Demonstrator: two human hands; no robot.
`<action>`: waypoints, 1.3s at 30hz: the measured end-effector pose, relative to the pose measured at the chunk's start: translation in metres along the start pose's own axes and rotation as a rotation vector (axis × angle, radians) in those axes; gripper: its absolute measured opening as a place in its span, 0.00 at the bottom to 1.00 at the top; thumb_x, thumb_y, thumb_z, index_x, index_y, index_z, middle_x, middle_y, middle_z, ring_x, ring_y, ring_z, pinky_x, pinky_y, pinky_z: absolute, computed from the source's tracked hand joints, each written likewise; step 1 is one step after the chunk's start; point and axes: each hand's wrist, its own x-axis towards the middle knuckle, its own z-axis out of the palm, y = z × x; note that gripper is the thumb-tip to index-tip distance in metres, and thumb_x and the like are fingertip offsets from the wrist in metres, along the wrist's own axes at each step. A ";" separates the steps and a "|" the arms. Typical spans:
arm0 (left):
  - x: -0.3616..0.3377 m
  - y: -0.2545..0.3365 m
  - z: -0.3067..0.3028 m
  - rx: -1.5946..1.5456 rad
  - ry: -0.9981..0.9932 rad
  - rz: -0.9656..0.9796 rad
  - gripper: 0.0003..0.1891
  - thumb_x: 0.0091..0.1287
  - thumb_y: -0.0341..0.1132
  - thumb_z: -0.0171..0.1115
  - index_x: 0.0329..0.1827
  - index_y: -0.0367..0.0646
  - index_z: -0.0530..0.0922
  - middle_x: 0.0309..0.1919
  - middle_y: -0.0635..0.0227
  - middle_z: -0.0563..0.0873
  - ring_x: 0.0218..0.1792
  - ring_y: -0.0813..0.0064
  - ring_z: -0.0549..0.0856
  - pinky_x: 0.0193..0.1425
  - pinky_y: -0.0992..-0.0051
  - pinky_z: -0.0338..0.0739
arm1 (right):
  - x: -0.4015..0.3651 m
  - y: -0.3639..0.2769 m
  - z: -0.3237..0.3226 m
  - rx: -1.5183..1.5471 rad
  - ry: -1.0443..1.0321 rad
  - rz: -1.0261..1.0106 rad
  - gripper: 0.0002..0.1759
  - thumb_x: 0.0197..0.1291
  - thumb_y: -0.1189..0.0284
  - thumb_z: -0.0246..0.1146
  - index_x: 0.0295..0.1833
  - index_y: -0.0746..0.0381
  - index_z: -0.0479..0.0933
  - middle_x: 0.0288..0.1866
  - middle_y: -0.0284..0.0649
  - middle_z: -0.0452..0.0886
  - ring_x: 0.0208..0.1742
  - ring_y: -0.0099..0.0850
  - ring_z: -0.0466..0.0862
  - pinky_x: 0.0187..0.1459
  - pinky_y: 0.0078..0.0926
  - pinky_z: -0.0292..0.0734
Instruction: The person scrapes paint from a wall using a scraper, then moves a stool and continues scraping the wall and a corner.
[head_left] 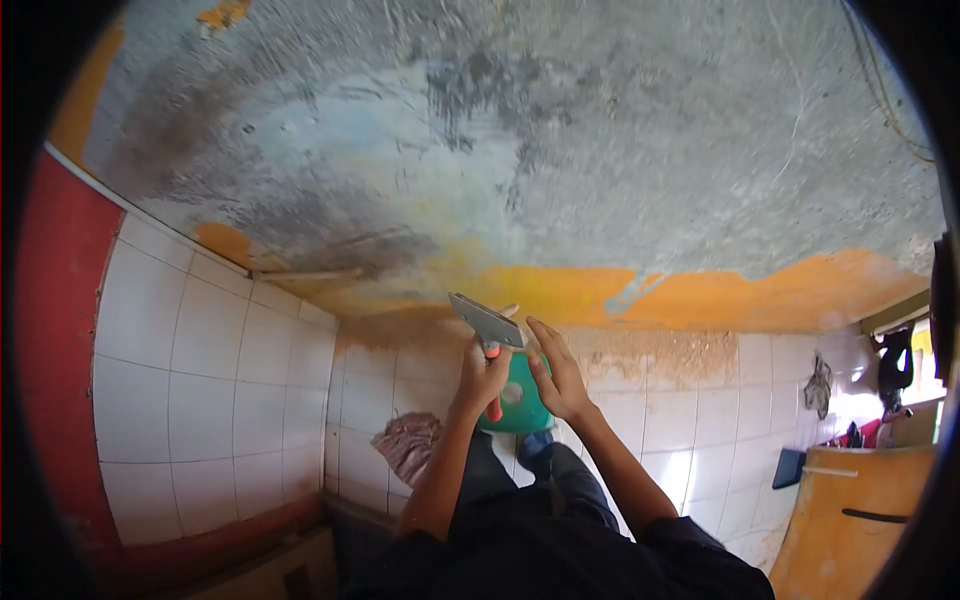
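My left hand [485, 380] is closed round the red-orange handle of a flat metal trowel [482, 318], whose grey blade tilts up to the left. Just right of the blade is my right hand [562, 380], fingers stretched out and apart, holding nothing. Below both hands sits a green plastic object [525, 410] with a pale patch in its middle, partly hidden by my left hand. Ahead rises a wall [640, 150] with rough grey, pale and dark patches. Orange and yellow paint [790, 290] runs along the wall's lower part.
White tiles [210, 400] line the area at left. A crumpled pinkish cloth [408, 445] lies left of my legs. A thin stick [308, 274] rests by the wall's left corner. At right are an orange wooden surface [860, 500] and a hanging dark item [895, 370].
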 end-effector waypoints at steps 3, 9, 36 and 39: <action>-0.026 -0.094 -0.013 0.180 0.062 -0.156 0.16 0.61 0.24 0.56 0.53 0.35 0.76 0.45 0.63 0.83 0.42 0.78 0.80 0.47 0.77 0.74 | -0.033 0.059 0.024 -0.061 0.010 0.088 0.28 0.70 0.64 0.51 0.72 0.65 0.62 0.68 0.60 0.67 0.67 0.56 0.69 0.67 0.41 0.64; -0.077 -0.266 -0.033 0.378 -0.052 -0.303 0.23 0.59 0.26 0.53 0.60 0.33 0.71 0.52 0.50 0.81 0.55 0.57 0.80 0.60 0.64 0.72 | -0.115 0.185 0.077 -0.175 0.037 0.377 0.27 0.68 0.64 0.55 0.69 0.63 0.66 0.66 0.56 0.69 0.64 0.55 0.72 0.64 0.43 0.69; -0.137 -0.417 0.066 0.325 -0.104 -0.325 0.25 0.57 0.27 0.53 0.61 0.38 0.70 0.41 0.52 0.82 0.43 0.56 0.83 0.48 0.66 0.75 | -0.217 0.357 0.043 -0.401 0.126 0.804 0.50 0.54 0.60 0.68 0.79 0.43 0.49 0.71 0.77 0.49 0.71 0.70 0.56 0.70 0.53 0.59; -0.145 -0.419 0.078 0.356 -0.161 -0.290 0.27 0.57 0.26 0.52 0.63 0.38 0.69 0.40 0.52 0.81 0.43 0.57 0.83 0.49 0.67 0.75 | -0.223 0.358 0.017 -0.315 0.103 0.776 0.49 0.54 0.59 0.68 0.79 0.42 0.49 0.72 0.77 0.47 0.72 0.70 0.54 0.70 0.53 0.59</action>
